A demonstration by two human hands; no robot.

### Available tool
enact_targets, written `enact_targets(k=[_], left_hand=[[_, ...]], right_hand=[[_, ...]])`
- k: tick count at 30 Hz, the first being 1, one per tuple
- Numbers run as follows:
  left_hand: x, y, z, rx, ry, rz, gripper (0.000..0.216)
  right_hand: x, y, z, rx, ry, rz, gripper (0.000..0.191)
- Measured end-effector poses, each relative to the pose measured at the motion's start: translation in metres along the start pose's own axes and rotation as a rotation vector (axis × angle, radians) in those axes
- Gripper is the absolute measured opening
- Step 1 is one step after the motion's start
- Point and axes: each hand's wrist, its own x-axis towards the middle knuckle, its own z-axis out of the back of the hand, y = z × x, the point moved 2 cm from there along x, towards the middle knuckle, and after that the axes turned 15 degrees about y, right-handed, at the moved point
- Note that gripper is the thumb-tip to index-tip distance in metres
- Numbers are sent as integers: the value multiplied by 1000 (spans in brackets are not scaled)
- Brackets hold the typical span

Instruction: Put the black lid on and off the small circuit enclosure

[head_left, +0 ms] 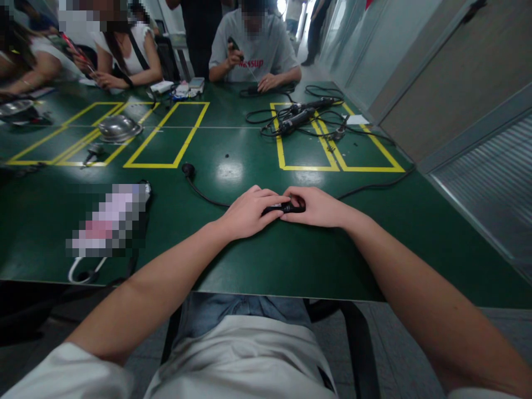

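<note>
On the green table in front of me is a slim black corded device point(286, 208), partly hidden by my fingers. A light mark shows on its upper side. My left hand point(253, 210) lies over its left part, fingers bent around it. My right hand point(313, 206) grips the right end between curled fingers and thumb. From the left hand a black cord point(208, 198) runs to a black plug point(188, 170) on the table. Another stretch of black cord point(376, 185) leads away to the right behind my right hand.
Yellow tape rectangles point(174, 165) mark the table. Black handled tools with tangled cords point(295, 121) lie at right; a metal bowl point(119, 128) stands at left. A blurred-out phone-like item point(112, 219) lies near my left arm. Across sits a person point(255, 50) holding a screwdriver.
</note>
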Motion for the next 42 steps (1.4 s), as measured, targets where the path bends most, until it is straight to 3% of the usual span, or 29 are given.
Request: enact_targets(k=[34, 42], left_hand=[[-1, -1, 3, -120, -127, 43, 39], [-3, 9, 10, -108, -296, 192, 35]], right_hand=[[1, -2, -1, -43, -18, 10, 38], [-1, -3, 0, 0, -6, -1, 34]])
